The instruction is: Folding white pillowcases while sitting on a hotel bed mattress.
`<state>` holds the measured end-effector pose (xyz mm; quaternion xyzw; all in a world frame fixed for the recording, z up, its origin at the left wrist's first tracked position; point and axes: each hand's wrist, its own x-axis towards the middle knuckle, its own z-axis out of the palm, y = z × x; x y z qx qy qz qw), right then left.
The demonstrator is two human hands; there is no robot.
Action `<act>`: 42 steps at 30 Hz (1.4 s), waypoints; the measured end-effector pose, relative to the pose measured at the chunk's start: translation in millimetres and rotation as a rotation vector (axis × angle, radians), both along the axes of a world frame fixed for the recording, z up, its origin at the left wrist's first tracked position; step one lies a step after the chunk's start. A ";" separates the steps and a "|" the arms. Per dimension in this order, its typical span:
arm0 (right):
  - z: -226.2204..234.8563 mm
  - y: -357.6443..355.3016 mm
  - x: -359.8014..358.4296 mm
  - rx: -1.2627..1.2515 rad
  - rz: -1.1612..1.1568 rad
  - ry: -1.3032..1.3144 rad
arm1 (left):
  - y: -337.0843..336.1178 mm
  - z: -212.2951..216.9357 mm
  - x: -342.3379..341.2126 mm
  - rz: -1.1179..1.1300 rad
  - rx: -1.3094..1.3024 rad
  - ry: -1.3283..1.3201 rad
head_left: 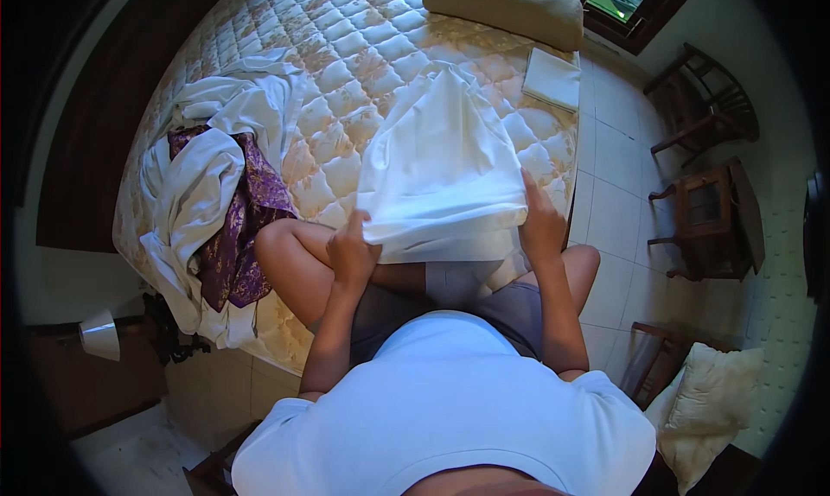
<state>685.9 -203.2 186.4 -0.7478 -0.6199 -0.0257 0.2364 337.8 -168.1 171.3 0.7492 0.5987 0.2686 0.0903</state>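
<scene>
A white pillowcase (441,168) is spread in front of me over the quilted mattress, its near end raised over my crossed legs. It narrows toward the far end and is creased, with a wide band along the near edge. My left hand (350,245) is closed on the near left corner, the thumb lying on top. On the right side edge, a little farther up, my right hand (542,219) also grips the cloth. The fingers of both hands are partly hidden beneath it.
Rumpled white sheets (194,193) and a purple-gold patterned cloth (251,202) lie at left on the mattress (337,90). A beige roll (506,10) and a folded white cloth (552,79) lie far right. Beyond stand a wooden chair (705,103), a small cabinet (705,206) and a cushion (713,388).
</scene>
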 end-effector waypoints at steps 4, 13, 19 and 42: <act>12.4 13.1 0.5 0.162 0.254 0.355 | 29.9 -4.1 -3.4 0.099 0.072 -0.093; 4.3 0.4 6.7 0.106 0.001 -0.011 | 20.7 -20.7 -5.7 -0.083 -0.130 -0.422; -0.2 -5.5 9.2 0.146 0.236 0.241 | 28.8 -24.8 -3.6 0.112 0.030 -0.058; 26.9 23.2 -2.4 -0.167 -0.123 0.261 | 73.1 -27.1 -7.7 0.041 -0.132 -0.722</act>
